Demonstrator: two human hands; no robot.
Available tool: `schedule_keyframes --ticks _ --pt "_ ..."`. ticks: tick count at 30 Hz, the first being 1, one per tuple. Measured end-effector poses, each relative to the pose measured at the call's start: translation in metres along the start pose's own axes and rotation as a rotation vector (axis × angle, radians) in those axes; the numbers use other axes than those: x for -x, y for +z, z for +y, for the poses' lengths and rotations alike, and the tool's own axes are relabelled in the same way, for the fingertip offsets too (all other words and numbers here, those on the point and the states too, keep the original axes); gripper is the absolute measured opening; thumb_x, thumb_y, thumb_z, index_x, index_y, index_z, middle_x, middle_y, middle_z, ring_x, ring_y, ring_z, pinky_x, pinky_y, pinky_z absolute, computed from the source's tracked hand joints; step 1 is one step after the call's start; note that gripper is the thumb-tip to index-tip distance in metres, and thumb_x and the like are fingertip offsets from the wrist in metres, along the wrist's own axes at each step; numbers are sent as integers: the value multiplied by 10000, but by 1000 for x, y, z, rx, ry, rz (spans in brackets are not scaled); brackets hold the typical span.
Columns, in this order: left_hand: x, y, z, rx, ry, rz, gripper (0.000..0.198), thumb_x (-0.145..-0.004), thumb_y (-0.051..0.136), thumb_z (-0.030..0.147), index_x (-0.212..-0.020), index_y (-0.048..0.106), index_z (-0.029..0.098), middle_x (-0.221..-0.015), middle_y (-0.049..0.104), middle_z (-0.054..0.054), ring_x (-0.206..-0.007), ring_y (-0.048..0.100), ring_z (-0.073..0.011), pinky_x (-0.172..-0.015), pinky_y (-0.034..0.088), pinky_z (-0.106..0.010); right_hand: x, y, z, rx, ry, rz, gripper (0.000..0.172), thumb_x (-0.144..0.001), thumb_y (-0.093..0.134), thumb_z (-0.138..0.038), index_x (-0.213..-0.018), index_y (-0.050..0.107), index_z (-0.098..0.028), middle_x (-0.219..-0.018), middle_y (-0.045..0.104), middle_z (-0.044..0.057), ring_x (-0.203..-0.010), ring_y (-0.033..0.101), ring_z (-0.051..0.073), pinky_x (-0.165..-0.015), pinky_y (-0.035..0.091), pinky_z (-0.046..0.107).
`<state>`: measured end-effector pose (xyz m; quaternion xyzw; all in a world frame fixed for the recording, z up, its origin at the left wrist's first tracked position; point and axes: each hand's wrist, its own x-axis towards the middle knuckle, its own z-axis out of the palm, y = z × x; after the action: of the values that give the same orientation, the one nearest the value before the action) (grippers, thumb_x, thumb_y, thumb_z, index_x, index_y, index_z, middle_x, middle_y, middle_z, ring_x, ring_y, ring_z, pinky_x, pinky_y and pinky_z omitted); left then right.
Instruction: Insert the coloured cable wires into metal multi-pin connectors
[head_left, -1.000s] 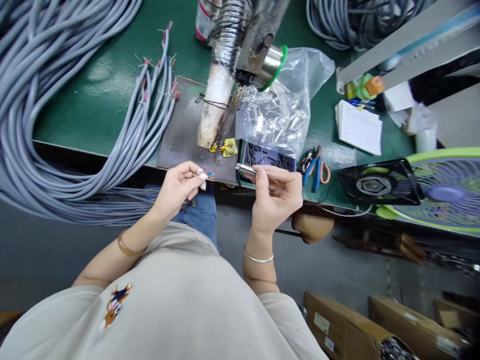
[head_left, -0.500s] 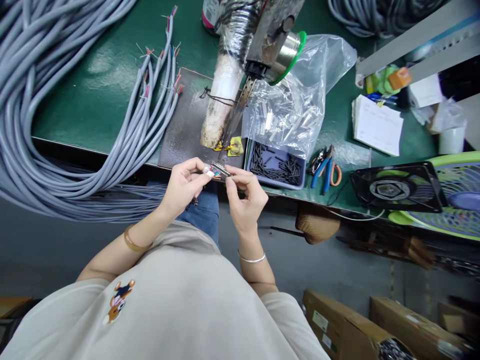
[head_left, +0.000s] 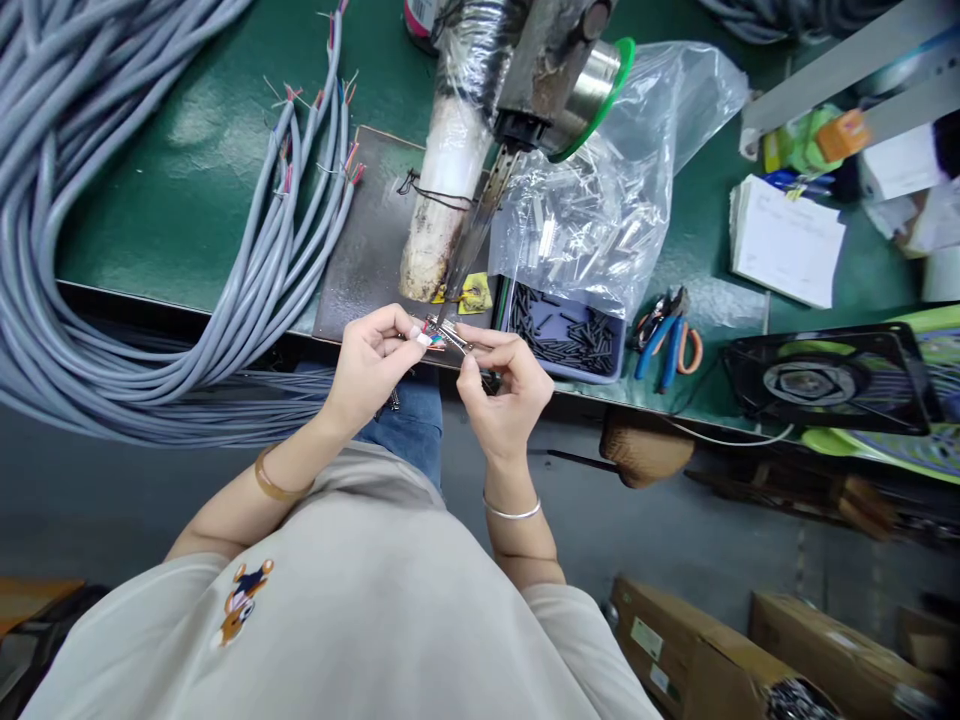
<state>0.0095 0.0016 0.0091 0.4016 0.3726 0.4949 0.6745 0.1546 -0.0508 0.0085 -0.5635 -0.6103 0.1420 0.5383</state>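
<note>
My left hand (head_left: 373, 362) is closed, thumb and forefinger pinching thin coloured wires (head_left: 433, 341) in white, blue and red. Opposite it, my right hand (head_left: 508, 388) grips one end of a small metallic pin connector (head_left: 456, 337), which slants down to the right beside the wires. Whether each wire touches a pin is too small to tell. Just above the connector comes the thin lower end of a soldering fixture (head_left: 480, 215), beside a white, scorched tube (head_left: 439, 215). A yellow sponge piece (head_left: 475, 293) lies by the tip.
Grey cables (head_left: 247, 290) with stripped ends fill the left. A purple tray (head_left: 616, 370) of black pin-like parts sits under a clear plastic bag (head_left: 600, 200). Further right are a solder spool (head_left: 589, 95), blue-handled pliers (head_left: 670, 355), papers (head_left: 787, 240) and a black fan (head_left: 832, 380).
My right hand has shifted slightly right and down, and the connector tilts more steeply. My left hand stays nearly still. The view has moved, with the right-side things now further right.
</note>
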Motion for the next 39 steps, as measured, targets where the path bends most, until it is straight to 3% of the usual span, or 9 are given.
schedule_keyframes --ticks 7,21,30,33,39 --pt "0 0 0 -28 -10 24 204 -707 797 210 -639 612 158 -734 660 11 -473 476 -26 -473 427 -165 -2 -2 1 10 -55 -19 184 -872 639 -116 -773 547 -241 -1047 797 54 -867 765 182 -740 633 339" --pt "0 -1 3 -28 -1 26 159 -719 765 181 -658 621 158 -763 680 9 -477 451 -15 -474 409 -151 -12 -4 -4 99 -188 -22 206 -826 678 -75 -773 575 -244 -1017 805 38 -907 776 192 -741 638 329" --pt "0 1 6 -23 -81 28 176 -681 769 181 -633 602 151 -742 678 16 -418 350 16 -381 270 -144 -6 -6 -4 171 -275 -51 219 -824 661 -59 -801 553 -248 -1029 809 57 -882 779 184 -716 617 302" --pt "2 0 6 -35 -100 22 191 -667 781 195 -627 600 149 -745 689 7 -388 348 21 -346 229 -150 -6 -6 -3 149 -229 -47 209 -837 660 -73 -791 556 -249 -1018 808 47 -876 774 181 -719 613 306" --pt "5 -4 8 -67 -144 9 202 -669 789 226 -633 603 155 -630 635 20 -355 394 -11 -334 271 -166 -4 -6 -2 -16 33 -78 176 -874 654 -153 -753 561 -240 -1007 800 39 -899 764 196 -771 619 356"
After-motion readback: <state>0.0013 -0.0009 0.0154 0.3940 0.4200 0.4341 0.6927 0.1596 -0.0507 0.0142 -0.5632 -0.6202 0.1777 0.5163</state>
